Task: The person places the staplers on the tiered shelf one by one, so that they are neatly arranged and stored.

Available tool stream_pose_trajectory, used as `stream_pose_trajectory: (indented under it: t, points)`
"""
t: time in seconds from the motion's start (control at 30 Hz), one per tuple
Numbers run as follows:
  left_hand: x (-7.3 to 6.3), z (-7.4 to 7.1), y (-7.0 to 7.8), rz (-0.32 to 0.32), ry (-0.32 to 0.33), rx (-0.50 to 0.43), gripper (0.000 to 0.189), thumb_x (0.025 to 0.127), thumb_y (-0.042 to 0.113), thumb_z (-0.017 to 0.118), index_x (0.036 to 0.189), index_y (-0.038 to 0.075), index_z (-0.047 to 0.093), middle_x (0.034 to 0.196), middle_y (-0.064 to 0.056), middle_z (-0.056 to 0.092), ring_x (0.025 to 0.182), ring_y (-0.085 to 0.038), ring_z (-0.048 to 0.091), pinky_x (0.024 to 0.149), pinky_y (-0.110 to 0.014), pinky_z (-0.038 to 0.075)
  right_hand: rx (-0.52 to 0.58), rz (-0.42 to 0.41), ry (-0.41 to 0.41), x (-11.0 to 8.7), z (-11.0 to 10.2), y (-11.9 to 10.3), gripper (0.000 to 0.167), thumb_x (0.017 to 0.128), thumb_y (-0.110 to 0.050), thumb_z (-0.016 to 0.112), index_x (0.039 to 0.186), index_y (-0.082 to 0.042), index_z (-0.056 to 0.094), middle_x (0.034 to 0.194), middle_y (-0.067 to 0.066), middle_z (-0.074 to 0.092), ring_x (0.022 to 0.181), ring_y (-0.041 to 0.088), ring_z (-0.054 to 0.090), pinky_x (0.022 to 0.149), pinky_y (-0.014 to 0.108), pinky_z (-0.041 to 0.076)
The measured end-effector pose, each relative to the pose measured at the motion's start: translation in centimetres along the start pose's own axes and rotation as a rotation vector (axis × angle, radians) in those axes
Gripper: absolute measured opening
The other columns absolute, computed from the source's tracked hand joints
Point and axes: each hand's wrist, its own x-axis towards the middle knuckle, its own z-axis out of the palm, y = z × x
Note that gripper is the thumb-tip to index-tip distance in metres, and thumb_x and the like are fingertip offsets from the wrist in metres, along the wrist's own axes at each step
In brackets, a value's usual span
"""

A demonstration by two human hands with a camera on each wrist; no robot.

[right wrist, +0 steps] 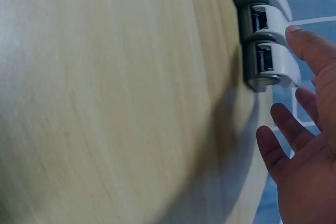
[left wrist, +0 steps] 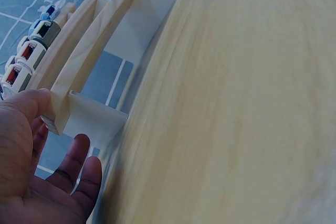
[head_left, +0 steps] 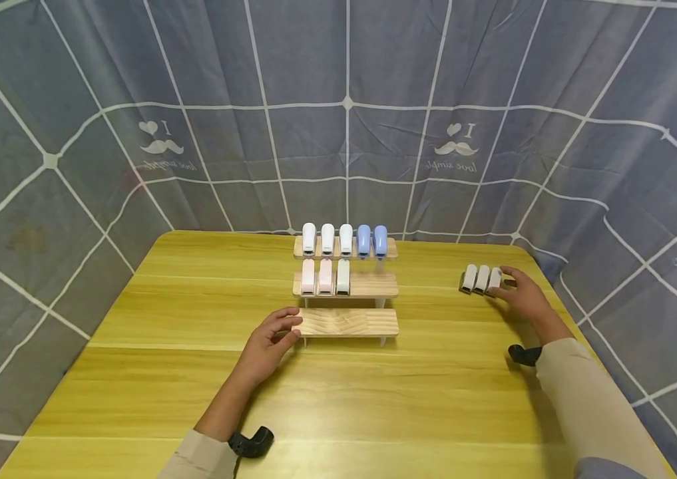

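My left hand (head_left: 269,342) is at the left end of the lowest wooden shelf (head_left: 347,322), fingers loosely bent. In the left wrist view one digit touches the shelf's corner, and other fingers hang free below. At the right, my right hand (head_left: 524,296) reaches around the rightmost of three white staplers with grey bases, this stapler (right wrist: 273,61) standing on the table. The thumb lies at its top, while the other fingers are spread apart from it. Beside it stand the middle stapler (head_left: 482,279) and the left stapler (head_left: 468,278).
The middle shelf (head_left: 374,286) bears two pink staplers (head_left: 317,276) and a pale green stapler (head_left: 343,276). On the top shelf (head_left: 392,249) stand three white staplers (head_left: 327,238) and two blue staplers (head_left: 371,239). Grey curtains (head_left: 347,146) surround the wooden table (head_left: 410,399).
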Motion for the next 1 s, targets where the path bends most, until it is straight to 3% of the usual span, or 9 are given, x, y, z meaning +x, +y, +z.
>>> stream_pose_trajectory:
  t: [0.23, 0.4, 0.57, 1.0]
  points:
    - [-0.1, 0.1, 0.0, 0.007, -0.003, 0.001, 0.027, 0.097, 0.016, 0.067, 0.120, 0.003, 0.070, 0.140, -0.006, 0.055, 0.121, -0.029, 0.056, 0.095, -0.043, 0.050, 0.004, -0.013, 0.014, 0.5, 0.8, 0.6, 0.080, 0.099, -0.023, 0.064, 0.154, 0.008, 0.015, 0.147, 0.040, 0.030, 0.130, 0.054, 0.039, 0.100, 0.061, 0.040]
    - [0.0, 0.0, 0.0, 0.004, 0.000, -0.001, 0.027, 0.097, 0.017, 0.067, 0.120, 0.004, 0.070, 0.140, -0.005, 0.055, 0.122, -0.028, 0.056, 0.096, -0.045, 0.049, -0.008, -0.027, 0.000, 0.9, 0.9, 0.9, 0.079, 0.101, -0.020, 0.060, 0.157, 0.004, 0.010, 0.151, 0.039, 0.024, 0.130, 0.055, 0.037, 0.098, 0.061, 0.042]
    - [-0.1, 0.0, 0.1, -0.027, -0.006, -0.008, 0.026, 0.097, 0.018, 0.067, 0.120, 0.005, 0.070, 0.140, -0.001, 0.055, 0.123, -0.025, 0.055, 0.097, -0.045, 0.048, -0.025, -0.017, -0.032, 1.2, 0.7, 0.7, 0.080, 0.101, -0.018, 0.059, 0.157, 0.002, 0.006, 0.147, 0.040, 0.028, 0.129, 0.055, 0.038, 0.099, 0.061, 0.041]
    - [-0.1, 0.0, 0.2, -0.019, -0.001, -0.002, 0.025, 0.097, 0.017, 0.067, 0.119, 0.005, 0.071, 0.140, 0.000, 0.055, 0.123, -0.024, 0.055, 0.098, -0.045, 0.047, -0.045, 0.001, -0.039, 1.2, 0.7, 0.3, 0.080, 0.100, -0.016, 0.059, 0.156, 0.007, 0.007, 0.144, 0.041, 0.032, 0.128, 0.054, 0.040, 0.101, 0.061, 0.039]
